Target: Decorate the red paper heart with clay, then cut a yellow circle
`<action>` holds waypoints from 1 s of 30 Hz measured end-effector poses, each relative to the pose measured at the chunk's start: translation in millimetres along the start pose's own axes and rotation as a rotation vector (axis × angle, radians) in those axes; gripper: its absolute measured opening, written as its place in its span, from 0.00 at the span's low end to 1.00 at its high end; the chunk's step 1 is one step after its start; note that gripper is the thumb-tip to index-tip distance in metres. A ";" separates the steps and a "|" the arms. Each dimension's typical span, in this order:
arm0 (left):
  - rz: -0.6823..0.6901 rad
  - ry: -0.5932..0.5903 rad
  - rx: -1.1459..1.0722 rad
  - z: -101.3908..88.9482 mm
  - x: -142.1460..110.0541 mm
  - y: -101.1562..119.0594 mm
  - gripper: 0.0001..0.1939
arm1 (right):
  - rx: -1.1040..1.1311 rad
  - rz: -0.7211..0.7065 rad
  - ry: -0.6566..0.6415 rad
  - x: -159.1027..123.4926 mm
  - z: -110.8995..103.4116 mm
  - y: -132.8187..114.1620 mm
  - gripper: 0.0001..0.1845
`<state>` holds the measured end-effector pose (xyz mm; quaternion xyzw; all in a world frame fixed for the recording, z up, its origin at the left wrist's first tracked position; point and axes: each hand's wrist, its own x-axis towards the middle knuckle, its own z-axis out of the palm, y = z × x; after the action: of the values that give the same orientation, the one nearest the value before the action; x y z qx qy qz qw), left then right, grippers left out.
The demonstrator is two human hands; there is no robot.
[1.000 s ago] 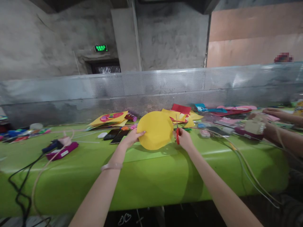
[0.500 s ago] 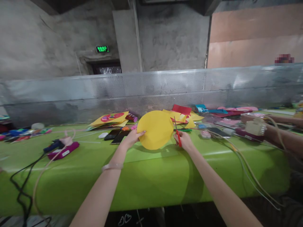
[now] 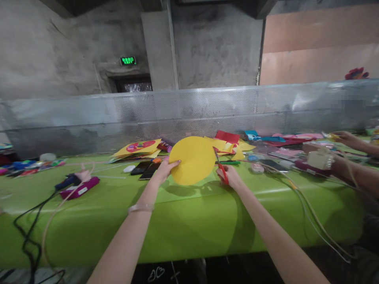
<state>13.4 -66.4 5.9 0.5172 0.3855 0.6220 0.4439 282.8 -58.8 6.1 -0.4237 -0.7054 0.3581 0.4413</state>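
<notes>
A round sheet of yellow paper (image 3: 194, 161) is held up above the green table, tilted toward me. My left hand (image 3: 166, 169) pinches its left edge, thumb on the near face. Red-handled scissors (image 3: 224, 173) are in my right hand (image 3: 231, 177), fingers closed round the handles. Their blades point up beside the disc's right edge; whether they touch the paper I cannot tell. Behind the disc lie yellow paper scraps (image 3: 244, 148) and a piece of red paper (image 3: 227, 136).
Dark phones (image 3: 140, 168) and a stack of yellow cards (image 3: 137, 148) lie left of the disc. A magenta box with cables (image 3: 79, 189) sits further left. Right, a co-worker's arm (image 3: 355, 142) reaches over craft materials. A perforated metal screen (image 3: 189, 110) runs behind the green table (image 3: 189, 228).
The yellow disc has shifted slightly left and up with my left hand. The scissors' blades lean more to the left. At the right, a co-worker's hand has moved further over the table.
</notes>
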 end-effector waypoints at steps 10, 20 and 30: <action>0.013 0.022 0.006 3.8 -2.9 3.2 0.24 | -0.034 -0.011 -0.016 -2.0 0.6 -1.2 0.09; -0.001 -0.007 0.063 0.4 -1.1 0.9 0.24 | -0.044 -0.014 -0.022 0.0 0.4 1.8 0.09; -0.004 -0.032 0.067 -1.7 -0.1 -0.4 0.24 | -0.119 -0.049 -0.006 2.3 -0.4 3.3 0.09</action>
<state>11.7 -66.4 5.2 0.5411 0.3999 0.5995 0.4336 283.5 -55.4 4.0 -0.4306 -0.7368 0.3058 0.4221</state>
